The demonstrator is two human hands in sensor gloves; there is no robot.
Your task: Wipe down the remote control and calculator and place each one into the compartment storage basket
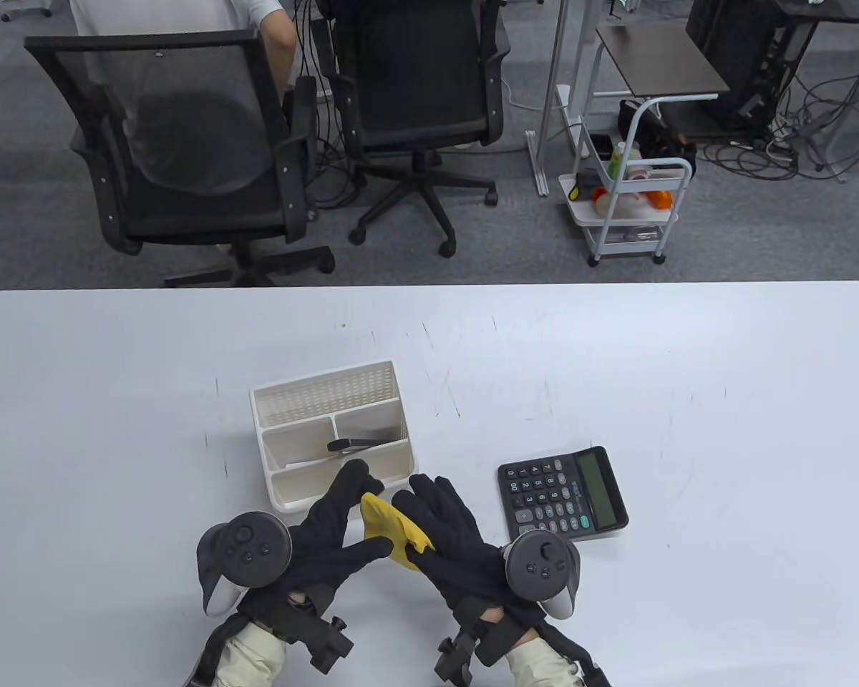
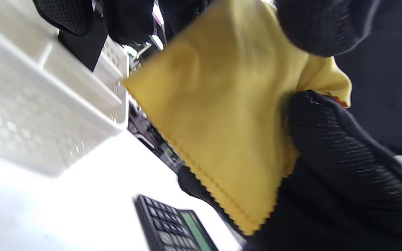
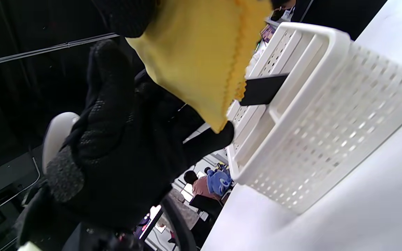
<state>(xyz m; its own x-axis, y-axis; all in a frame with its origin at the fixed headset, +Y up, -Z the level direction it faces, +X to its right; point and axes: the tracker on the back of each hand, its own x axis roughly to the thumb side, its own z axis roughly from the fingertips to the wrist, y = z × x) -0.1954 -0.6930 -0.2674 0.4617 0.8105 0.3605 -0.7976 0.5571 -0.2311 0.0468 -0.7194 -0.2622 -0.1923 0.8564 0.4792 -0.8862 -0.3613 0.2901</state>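
The white compartment basket (image 1: 329, 401) stands at the table's middle left. The dark remote control (image 1: 361, 445) lies slanted in its right-middle compartment, seen too in the right wrist view (image 3: 263, 90). The black calculator (image 1: 562, 494) lies flat on the table right of both hands, keys up. A yellow cloth (image 1: 390, 526) hangs between the hands just in front of the basket. My right hand (image 1: 429, 512) pinches the cloth (image 3: 201, 59) from above. My left hand (image 1: 351, 512) is spread, its thumb and one fingertip touching the cloth (image 2: 222, 115); it holds nothing.
Two black office chairs (image 1: 186, 143) stand beyond the table's far edge, one with a person seated in it. A white rolling cart (image 1: 626, 200) stands on the floor at the back right. The table top (image 1: 723, 401) is white and lightly scratched.
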